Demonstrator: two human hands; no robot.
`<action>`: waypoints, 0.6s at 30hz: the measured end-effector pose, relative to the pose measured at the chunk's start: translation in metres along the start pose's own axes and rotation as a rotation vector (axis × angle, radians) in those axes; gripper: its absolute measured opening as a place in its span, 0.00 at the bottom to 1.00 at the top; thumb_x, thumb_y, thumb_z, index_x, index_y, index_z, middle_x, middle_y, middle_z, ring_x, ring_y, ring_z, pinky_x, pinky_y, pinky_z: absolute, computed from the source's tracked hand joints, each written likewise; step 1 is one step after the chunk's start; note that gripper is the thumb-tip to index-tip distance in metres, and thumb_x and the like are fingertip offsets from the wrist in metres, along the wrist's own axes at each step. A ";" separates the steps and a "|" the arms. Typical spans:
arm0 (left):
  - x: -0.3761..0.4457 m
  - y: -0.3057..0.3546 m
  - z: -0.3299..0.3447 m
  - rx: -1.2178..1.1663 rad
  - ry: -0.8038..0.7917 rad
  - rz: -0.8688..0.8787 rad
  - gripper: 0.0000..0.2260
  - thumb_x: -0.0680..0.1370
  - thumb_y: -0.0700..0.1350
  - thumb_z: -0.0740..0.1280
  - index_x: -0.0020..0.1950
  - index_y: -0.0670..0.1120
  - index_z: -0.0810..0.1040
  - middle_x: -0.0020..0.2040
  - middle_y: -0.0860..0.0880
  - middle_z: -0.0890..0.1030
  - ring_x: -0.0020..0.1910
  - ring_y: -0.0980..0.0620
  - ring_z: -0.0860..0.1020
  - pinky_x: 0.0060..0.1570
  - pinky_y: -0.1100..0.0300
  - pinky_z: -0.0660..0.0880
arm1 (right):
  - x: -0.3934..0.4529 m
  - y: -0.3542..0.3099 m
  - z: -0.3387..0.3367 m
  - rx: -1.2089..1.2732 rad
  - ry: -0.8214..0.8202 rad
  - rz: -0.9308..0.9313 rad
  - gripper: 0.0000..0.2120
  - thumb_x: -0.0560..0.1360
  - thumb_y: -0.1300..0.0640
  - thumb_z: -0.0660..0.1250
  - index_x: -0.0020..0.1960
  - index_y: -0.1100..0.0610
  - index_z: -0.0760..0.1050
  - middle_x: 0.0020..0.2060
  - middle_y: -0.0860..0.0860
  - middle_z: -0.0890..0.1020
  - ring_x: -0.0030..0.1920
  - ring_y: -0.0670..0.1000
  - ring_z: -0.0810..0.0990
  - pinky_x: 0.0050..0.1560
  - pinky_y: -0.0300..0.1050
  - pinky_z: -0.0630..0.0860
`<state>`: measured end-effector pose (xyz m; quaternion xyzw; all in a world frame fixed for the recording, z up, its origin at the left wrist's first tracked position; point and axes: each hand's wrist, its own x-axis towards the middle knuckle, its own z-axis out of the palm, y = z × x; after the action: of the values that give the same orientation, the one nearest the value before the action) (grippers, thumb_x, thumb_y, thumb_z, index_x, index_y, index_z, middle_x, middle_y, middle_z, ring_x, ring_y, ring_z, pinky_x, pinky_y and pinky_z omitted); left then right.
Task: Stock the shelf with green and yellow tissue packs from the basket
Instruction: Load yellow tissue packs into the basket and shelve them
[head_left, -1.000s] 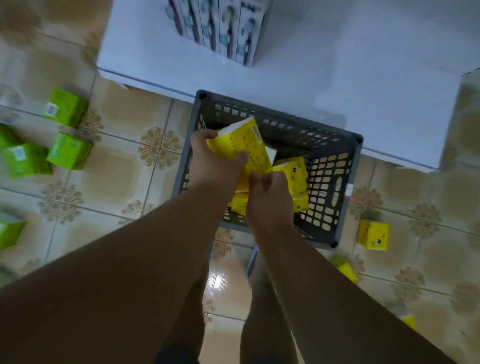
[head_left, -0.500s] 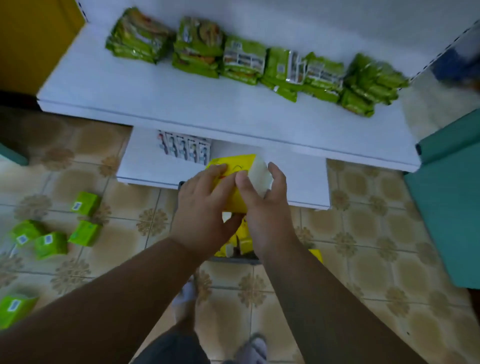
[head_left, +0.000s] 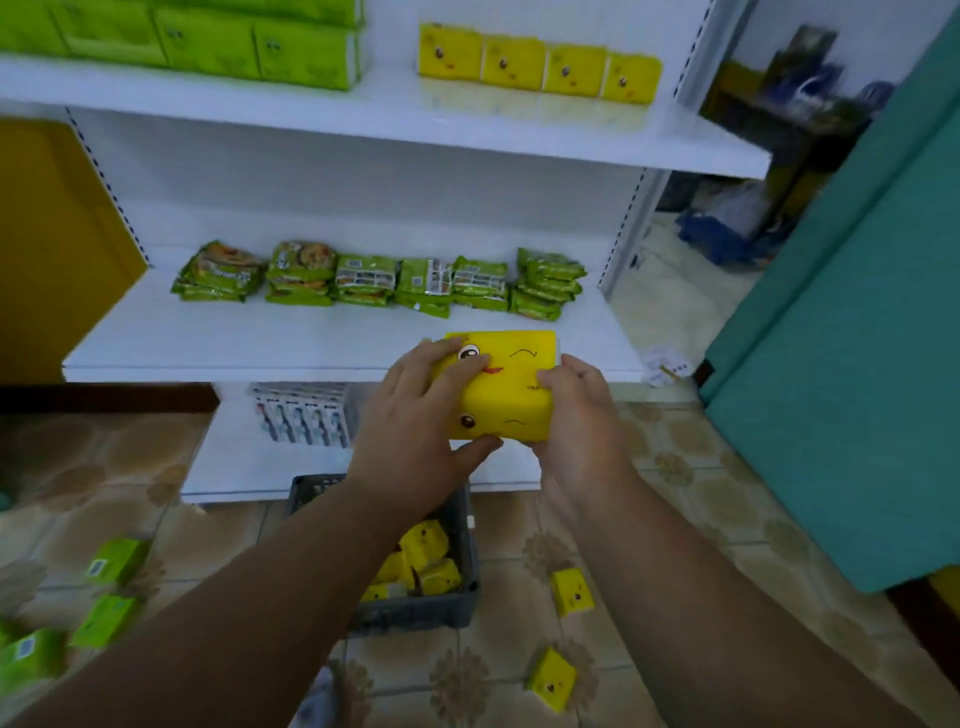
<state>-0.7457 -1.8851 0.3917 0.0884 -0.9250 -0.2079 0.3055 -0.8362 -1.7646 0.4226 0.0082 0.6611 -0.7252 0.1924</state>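
I've got the yellow tissue packs (head_left: 501, 392) up in front of the middle shelf (head_left: 218, 340), two soft plastic-wrapped bricks stacked one above the other, printed cartoon faces toward me, long axis running left to right. My left hand (head_left: 415, 436) wraps the left end, fingers (head_left: 457, 366) curled across the front and thumb hooked under the bottom edge. My right hand (head_left: 576, 415) clamps the right end, fingers bent round it. Both forearms reach forward and up. Below, the dark grey slotted basket (head_left: 465, 551) sits on the patterned tile floor (head_left: 691, 499) with more yellow packs inside. Glossy green noodle packets (head_left: 382, 278) line the middle shelf.
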 end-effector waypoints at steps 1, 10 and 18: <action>0.006 0.013 -0.001 -0.048 0.017 0.002 0.35 0.67 0.55 0.79 0.71 0.51 0.71 0.73 0.47 0.67 0.71 0.43 0.68 0.65 0.47 0.70 | -0.002 -0.012 -0.009 0.037 0.004 -0.011 0.21 0.64 0.46 0.66 0.57 0.41 0.73 0.53 0.50 0.78 0.53 0.56 0.79 0.51 0.59 0.80; 0.071 0.080 -0.035 -0.290 0.198 -0.001 0.28 0.75 0.60 0.69 0.72 0.51 0.71 0.76 0.52 0.62 0.72 0.61 0.62 0.59 0.81 0.59 | 0.005 -0.107 -0.027 0.241 -0.083 -0.090 0.09 0.74 0.54 0.66 0.53 0.45 0.76 0.52 0.52 0.80 0.53 0.56 0.80 0.45 0.52 0.81; 0.163 0.050 -0.048 -0.360 0.273 -0.126 0.20 0.80 0.46 0.65 0.72 0.54 0.70 0.74 0.49 0.66 0.73 0.56 0.63 0.65 0.72 0.59 | 0.054 -0.158 0.036 0.083 -0.011 -0.315 0.07 0.75 0.50 0.61 0.43 0.46 0.79 0.41 0.45 0.81 0.40 0.45 0.79 0.43 0.49 0.75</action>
<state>-0.8486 -1.9031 0.5350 0.1175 -0.8157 -0.3745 0.4250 -0.9230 -1.8053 0.5635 -0.0917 0.6225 -0.7732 0.0794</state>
